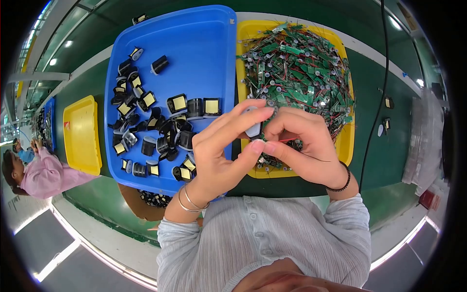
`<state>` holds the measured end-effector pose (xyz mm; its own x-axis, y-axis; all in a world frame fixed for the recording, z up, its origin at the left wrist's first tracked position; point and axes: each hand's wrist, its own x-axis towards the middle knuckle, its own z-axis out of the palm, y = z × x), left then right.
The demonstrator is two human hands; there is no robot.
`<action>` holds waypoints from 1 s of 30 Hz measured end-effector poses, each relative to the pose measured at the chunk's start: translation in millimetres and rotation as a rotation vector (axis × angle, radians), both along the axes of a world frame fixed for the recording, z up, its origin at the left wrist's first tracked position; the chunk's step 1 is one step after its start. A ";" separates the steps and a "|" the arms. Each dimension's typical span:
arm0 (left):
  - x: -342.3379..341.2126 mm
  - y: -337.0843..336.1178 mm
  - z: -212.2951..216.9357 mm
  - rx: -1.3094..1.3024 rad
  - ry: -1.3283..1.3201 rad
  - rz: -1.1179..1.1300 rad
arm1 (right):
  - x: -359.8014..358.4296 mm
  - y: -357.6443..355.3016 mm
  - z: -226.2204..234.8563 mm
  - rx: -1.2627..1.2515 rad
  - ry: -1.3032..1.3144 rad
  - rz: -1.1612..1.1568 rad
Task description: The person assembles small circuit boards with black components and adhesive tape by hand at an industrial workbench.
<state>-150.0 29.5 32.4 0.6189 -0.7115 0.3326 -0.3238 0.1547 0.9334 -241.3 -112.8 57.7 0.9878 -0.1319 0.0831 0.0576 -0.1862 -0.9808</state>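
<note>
In front of my chest both hands meet over the trays. My left hand (pixel 219 146) grips a grey oval plastic housing (pixel 252 128) with a black part beneath it. Thumb and fingers of my right hand (pixel 309 143) close in a pinch at the housing's near end, by a bit of green circuit board (pixel 263 137) and a red wire (pixel 291 140); the fingers partly hide these. Left of them lies a blue tray (pixel 194 46) with black-and-grey housings (pixel 148 100), several bearing pale yellow squares. A yellow tray (pixel 347 148) heaped with wired green circuit boards (pixel 306 73) sits behind my right hand.
Another yellow tray (pixel 80 131) stands farther left, near a co-worker in pink (pixel 51 173). Below the blue tray is a cardboard box (pixel 132 202) of small black parts. A black cable (pixel 386 63) crosses the green table at right, beside loose parts (pixel 387 124) and plastic bags (pixel 422 136).
</note>
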 end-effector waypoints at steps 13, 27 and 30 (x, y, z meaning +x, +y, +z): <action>47.6 17.2 6.3 0.503 -0.561 0.393 | 60.5 -76.1 8.8 -0.834 -0.200 -0.260; 64.4 49.2 -27.7 1.266 -0.887 0.599 | 186.1 -226.8 -99.0 -1.220 0.061 -0.256; 64.3 47.7 -26.8 1.156 -0.832 0.617 | 162.8 -207.1 -63.9 -1.102 -0.035 -0.212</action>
<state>-85.7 77.1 5.6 0.8283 -0.5276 0.1884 -0.5333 -0.8456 -0.0231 -78.6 -319.9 -6.2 0.9490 -0.1346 0.2851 -0.0543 -0.9605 -0.2730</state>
